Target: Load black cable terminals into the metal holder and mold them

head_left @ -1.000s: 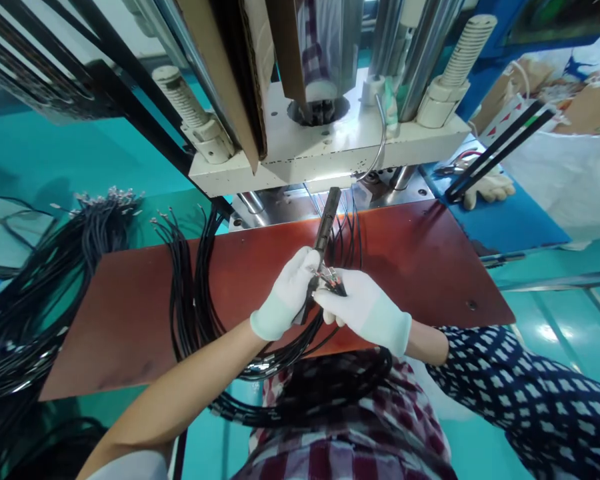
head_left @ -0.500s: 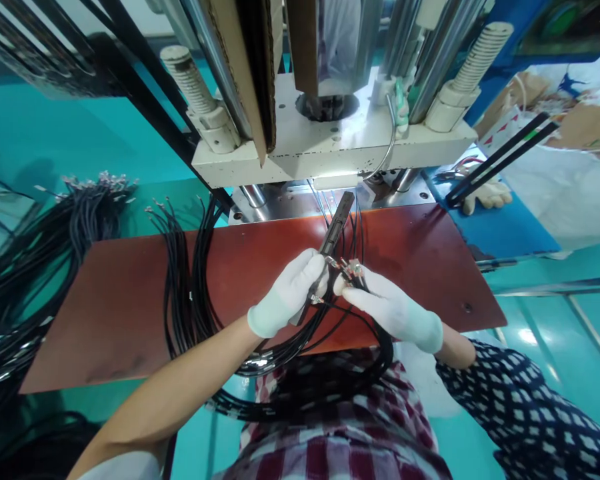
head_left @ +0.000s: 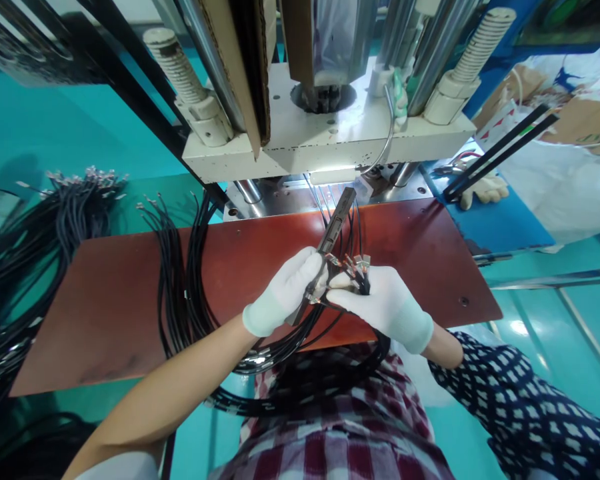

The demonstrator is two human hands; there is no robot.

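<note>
At the far left edge of the counter a large heap of black wires [head_left: 35, 247] lies with its metal terminals pointing toward the machine, untouched. Just right of it, a second bundle of black cables [head_left: 185, 267] drapes over the red-brown board [head_left: 130, 307] that covers the middle of the counter and loops down into the person's lap.

Over the middle of the board, near its front edge, the left hand [head_left: 285, 290], in a white glove, is closed around a slim dark bar-shaped holder [head_left: 336, 223], which points up and away toward the press [head_left: 325, 133] at the counter's back edge. Touching it on the right, the gloved right hand [head_left: 380, 303] pinches a small fan of wire ends with terminals [head_left: 357, 265], their tips right beside the holder.

As a judgement, the work looks to be in its early or middle part: a few terminals seem to be gathered at the holder, whether any is seated in it cannot be told, and the heaps on the left suggest many wires are left.

At the right back corner, on a blue mat [head_left: 505, 223], lie a loose glove [head_left: 487, 190] and a black bar [head_left: 500, 150]
</note>
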